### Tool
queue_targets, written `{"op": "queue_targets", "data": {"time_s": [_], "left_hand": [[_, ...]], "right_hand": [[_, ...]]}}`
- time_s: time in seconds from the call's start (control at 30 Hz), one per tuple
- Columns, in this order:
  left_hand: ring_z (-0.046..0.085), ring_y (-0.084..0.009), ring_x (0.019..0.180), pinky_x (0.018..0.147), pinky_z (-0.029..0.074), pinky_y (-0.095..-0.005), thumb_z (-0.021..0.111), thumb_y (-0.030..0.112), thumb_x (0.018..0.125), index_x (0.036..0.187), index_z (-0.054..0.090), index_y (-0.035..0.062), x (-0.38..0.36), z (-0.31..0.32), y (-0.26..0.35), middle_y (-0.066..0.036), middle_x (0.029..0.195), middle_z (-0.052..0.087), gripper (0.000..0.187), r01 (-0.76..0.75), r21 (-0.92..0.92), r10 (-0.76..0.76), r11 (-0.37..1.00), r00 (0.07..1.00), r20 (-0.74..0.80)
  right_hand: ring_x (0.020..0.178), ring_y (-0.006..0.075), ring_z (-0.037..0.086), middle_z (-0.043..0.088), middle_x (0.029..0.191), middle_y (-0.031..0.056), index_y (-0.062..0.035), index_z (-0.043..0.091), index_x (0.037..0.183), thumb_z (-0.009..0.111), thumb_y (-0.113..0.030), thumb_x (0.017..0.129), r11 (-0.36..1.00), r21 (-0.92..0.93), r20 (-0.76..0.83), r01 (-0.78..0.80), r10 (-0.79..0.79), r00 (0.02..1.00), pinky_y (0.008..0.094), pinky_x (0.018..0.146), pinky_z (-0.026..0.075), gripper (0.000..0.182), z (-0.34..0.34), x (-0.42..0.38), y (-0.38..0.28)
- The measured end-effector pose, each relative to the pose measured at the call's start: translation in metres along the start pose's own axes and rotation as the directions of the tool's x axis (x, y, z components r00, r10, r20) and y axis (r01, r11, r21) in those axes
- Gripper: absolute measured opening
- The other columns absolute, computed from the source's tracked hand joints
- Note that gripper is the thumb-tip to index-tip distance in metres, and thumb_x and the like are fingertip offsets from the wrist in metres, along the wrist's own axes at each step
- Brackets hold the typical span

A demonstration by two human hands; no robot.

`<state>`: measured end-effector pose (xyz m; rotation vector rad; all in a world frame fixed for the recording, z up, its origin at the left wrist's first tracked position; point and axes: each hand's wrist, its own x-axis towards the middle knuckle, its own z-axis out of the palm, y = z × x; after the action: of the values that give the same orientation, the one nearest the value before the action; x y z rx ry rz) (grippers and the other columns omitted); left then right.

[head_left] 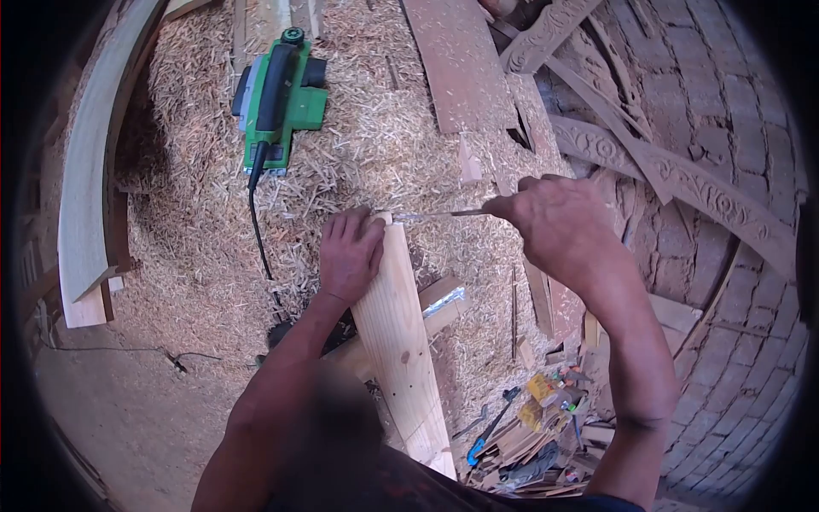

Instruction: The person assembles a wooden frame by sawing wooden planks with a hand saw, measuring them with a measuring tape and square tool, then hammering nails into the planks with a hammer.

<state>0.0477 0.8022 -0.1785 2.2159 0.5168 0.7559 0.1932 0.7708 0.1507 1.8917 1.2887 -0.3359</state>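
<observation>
A long pale wooden board with knots and a few small dark holes runs from its far end down toward my body. My left hand grips the board's left edge near that far end, its fingers curled. In my right hand, closed and held out to the right, is a narrow chisel-like tool; its handle is hidden in my fist. The thin metal blade points left, and its tip meets the board's far end beside my left fingers. Under the board lies a crosswise wood piece with a shiny silver strip.
A green electric planer rests on wood shavings, its cord trailing down. A curved timber stands at left. Carved wooden pieces lean by the brick wall at right. Scraps and a blue-handled tool lie lower right.
</observation>
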Motion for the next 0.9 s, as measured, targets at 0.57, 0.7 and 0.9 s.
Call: {"op": "queue_targets", "data": {"time_s": [0.57,0.7,0.9], "left_hand": [[0.063,-0.0372,0.117,0.103,0.048,-0.0511,0.063,0.011,0.093,0.127,0.07,0.013,-0.001,0.011,-0.001,-0.013,0.129,0.066,0.034,-0.184,0.097,0.171,0.978,0.977,0.129],[0.062,-0.043,0.106,0.093,0.049,-0.0525,0.056,0.011,0.099,0.112,0.065,0.0026,0.004,0.01,-0.009,-0.02,0.113,0.065,0.018,-0.182,-0.041,0.186,0.982,0.963,0.193],[0.056,-0.052,0.097,0.089,0.046,-0.0577,0.058,0.025,0.104,0.112,0.059,-0.005,0.002,-0.02,-0.034,-0.029,0.108,0.06,0.031,-0.165,0.089,0.125,0.982,0.93,0.345]], "right_hand": [[0.09,0.0286,0.075,0.079,0.098,0.0112,-0.0202,0.07,0.142,0.057,-0.014,0.105,0.398,0.762,0.194,-0.511,0.613,0.766,0.0437,0.076,0.058,0.04,0.222,-0.307,-0.011],[0.08,0.0124,0.067,0.076,0.09,0.0047,-0.0137,0.065,0.15,0.055,-0.013,0.109,-0.271,0.893,0.449,-0.359,0.587,0.673,0.0313,0.074,0.056,0.042,0.296,-0.388,-0.052],[0.076,0.0098,0.065,0.077,0.092,0.0055,-0.0115,0.064,0.151,0.054,-0.013,0.11,-0.508,0.848,0.476,-0.149,0.61,0.634,0.0278,0.069,0.055,0.042,0.392,-0.472,-0.104]]}}
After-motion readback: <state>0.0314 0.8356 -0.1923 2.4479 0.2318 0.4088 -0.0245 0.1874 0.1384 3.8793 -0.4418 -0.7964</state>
